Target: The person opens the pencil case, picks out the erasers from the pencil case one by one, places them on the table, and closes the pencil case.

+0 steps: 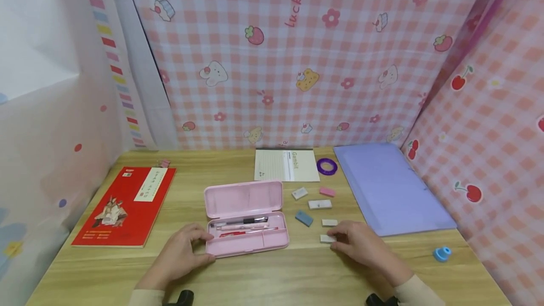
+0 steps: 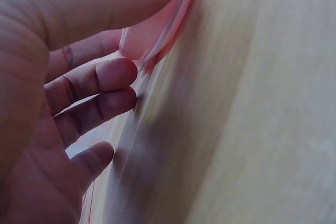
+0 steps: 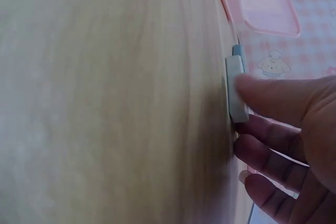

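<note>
Resting on a wooden table [image 1: 272, 277], the left hand [image 1: 180, 254] curls thumb and fingers [image 2: 113, 74] round the near left corner of an open pink pencil case [image 1: 246, 218]; the left wrist view shows the thumb on the case's rim and the fingertips against its side wall, a contact only loosely readable from the head view. The right hand [image 1: 361, 244] lies to the right of the case; its fingertips touch a white eraser [image 1: 327, 238] flat on the table. The right wrist view shows the thumb pressed on the eraser's top face with the other fingers bent just beside it, not lifting it.

Inside the case tray lie pens, one dark and one pink, with a red item beside them. Beyond the right hand sit a second white eraser [image 1: 329, 223], a blue eraser [image 1: 303, 218], a long white eraser [image 1: 319, 204], a pink eraser [image 1: 327, 191] and another white one [image 1: 299, 193]. A blue sharpener [image 1: 442, 253] stands near the right edge. Farther off are a red book [image 1: 125, 207], a lilac folder [image 1: 391, 188], a purple tape ring [image 1: 327, 166] and a notepad [image 1: 286, 165] printed "Gambit". The checked curtain [image 1: 297, 60] behind reads "luck".
</note>
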Motion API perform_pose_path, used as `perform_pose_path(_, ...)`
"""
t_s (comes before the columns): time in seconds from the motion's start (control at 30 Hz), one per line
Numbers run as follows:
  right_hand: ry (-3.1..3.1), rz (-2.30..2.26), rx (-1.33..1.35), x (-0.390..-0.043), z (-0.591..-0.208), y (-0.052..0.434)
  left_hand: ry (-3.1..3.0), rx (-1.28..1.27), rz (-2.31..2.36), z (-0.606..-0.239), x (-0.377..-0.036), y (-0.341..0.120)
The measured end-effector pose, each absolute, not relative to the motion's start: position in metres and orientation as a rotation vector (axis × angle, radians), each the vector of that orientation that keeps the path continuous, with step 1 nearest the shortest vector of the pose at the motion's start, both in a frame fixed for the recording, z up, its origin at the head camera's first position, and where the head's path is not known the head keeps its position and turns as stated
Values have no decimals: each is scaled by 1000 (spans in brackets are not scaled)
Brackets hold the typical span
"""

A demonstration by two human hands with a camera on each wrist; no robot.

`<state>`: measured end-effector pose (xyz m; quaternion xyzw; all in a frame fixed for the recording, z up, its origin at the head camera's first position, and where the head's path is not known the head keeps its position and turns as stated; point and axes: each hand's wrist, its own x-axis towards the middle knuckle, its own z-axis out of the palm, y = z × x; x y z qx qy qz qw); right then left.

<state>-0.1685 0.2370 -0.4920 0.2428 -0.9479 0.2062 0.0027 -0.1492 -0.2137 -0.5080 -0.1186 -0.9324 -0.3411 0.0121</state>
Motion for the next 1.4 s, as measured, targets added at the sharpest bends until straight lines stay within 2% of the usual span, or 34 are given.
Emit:
perform_pose_path(0.43,-2928,608,767,-172,-496,237,-2910,-367,-1053,-503,-147,-212)
perform_pose_path(0.73,-2913,763,658,-181,-467,231,-3010,-302,-1059,-484,-146,-214)
perform_pose_path(0.93,-2876,779,707,-193,-443,208,-2998,-316,-871,-454,-151,-221)
perform_pose_path(1.1,-2871,755,796,-210,-438,183,-2944,-355,-785,-435,-161,-224)
perform_pose_path(1.4,-2983,725,862,-238,-442,151,-2969,-441,-759,-439,-185,-218)
